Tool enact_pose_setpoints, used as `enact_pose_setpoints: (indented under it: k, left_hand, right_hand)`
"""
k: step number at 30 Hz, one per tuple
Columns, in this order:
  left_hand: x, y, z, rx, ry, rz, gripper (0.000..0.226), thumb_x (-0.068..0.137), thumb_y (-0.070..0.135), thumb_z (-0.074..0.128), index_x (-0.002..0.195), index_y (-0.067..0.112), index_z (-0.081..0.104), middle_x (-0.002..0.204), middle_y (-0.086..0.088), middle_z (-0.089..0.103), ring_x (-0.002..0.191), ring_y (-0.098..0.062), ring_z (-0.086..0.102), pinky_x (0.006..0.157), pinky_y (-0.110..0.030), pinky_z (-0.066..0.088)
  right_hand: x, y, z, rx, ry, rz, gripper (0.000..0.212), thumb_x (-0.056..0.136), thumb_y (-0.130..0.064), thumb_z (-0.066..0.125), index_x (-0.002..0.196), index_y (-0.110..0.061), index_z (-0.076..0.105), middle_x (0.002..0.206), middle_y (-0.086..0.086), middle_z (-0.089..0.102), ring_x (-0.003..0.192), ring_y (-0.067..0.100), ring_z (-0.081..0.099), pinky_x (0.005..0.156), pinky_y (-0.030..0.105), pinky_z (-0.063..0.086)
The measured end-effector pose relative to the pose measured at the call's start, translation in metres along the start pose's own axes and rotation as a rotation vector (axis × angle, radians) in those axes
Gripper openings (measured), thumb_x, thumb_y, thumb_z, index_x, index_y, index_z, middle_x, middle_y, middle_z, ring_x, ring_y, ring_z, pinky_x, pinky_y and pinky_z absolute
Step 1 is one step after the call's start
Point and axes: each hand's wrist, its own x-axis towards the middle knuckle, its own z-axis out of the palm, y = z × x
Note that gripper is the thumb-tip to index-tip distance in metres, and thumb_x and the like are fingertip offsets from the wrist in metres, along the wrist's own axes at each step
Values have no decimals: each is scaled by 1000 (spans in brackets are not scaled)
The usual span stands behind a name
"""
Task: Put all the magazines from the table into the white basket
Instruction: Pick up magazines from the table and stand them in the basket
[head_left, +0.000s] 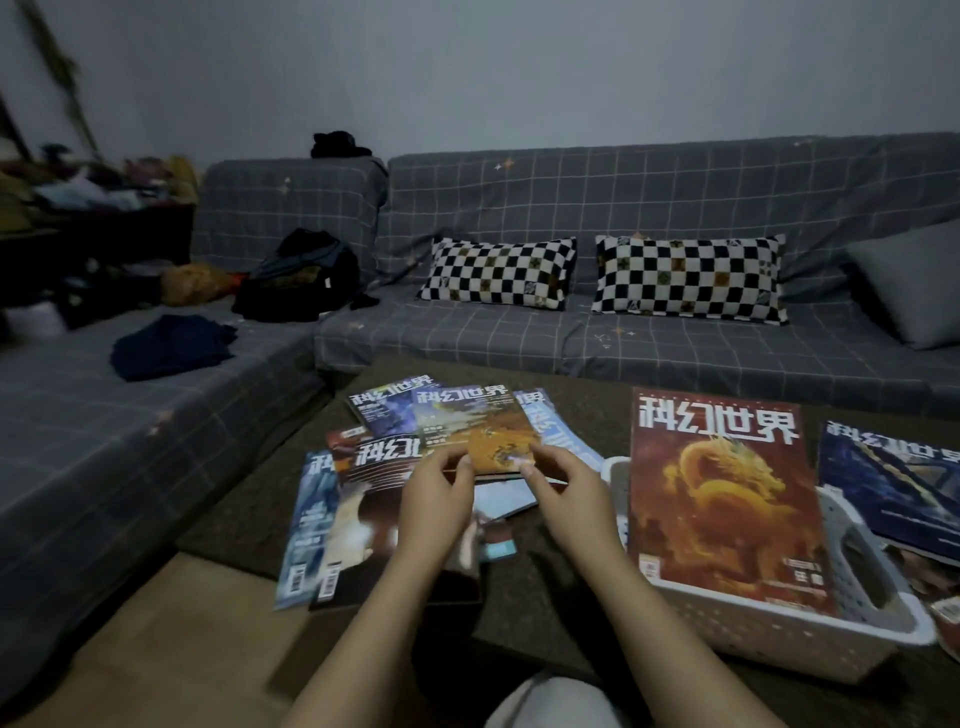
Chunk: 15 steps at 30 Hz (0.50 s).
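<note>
From my remote seat I start at the far left, where a sofa (156, 426) in a grey grid cover runs alongside the table (545, 587), with folded dark-blue clothing (171, 345) and a black backpack (298, 278) on its seat. Near the table's left edge lies a fanned pile of magazines (337, 514), overlapping one another, the lowest ones reaching toward the near-left corner. More of them spread toward the far edge behind the pile.

My left hand (434, 504) hovers over that pile, fingers curled, pinching the near-left corner of the orange-and-blue magazine (475, 428). My right hand (563, 491) pinches the same magazine at its near-right corner, thumb on the cover. I cannot tell whether that magazine is lifted or resting on the others.

Just right of my right hand sits the white basket (779, 618), near the table's front edge. A red magazine with a golden dragon (719, 499) stands tilted in it, leaning back, its top above the rim. Beyond the basket, at the table's right edge, a dark-blue magazine (893, 488) lies partly cut off by the frame. Two checkered pillows (498, 273) rest on the sofa behind the table.
</note>
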Motion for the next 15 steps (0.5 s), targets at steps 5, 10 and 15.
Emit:
enact_pose_setpoints:
  k: [5, 10, 15]
  left_hand:
    - [27, -38, 3, 30, -18, -103, 32, 95, 23, 51, 121, 10, 62, 118, -7, 66, 107, -21, 61, 86, -24, 45]
    - [52, -60, 25, 79, -31, -147, 39, 96, 22, 49, 130, 3, 54, 132, -13, 57, 122, -25, 52, 100, -30, 39]
    - [75, -78, 47, 113, 36, -197, 48, 94, 31, 52, 136, 7, 48, 138, -13, 51, 127, -29, 45, 106, -41, 40]
  right_hand:
    - [21, 14, 46, -72, -33, 63, 38, 89, -23, 59, 126, -13, 58, 129, 0, 59, 116, 14, 55, 84, 19, 41]
    - [51, 44, 71, -199, 9, 117, 41, 89, -30, 59, 127, -14, 56, 135, 4, 54, 126, 21, 47, 100, 32, 39]
    - [82, 73, 77, -422, 60, 249, 55, 89, -44, 53, 137, -18, 44, 149, 8, 35, 139, 28, 24, 112, 42, 21]
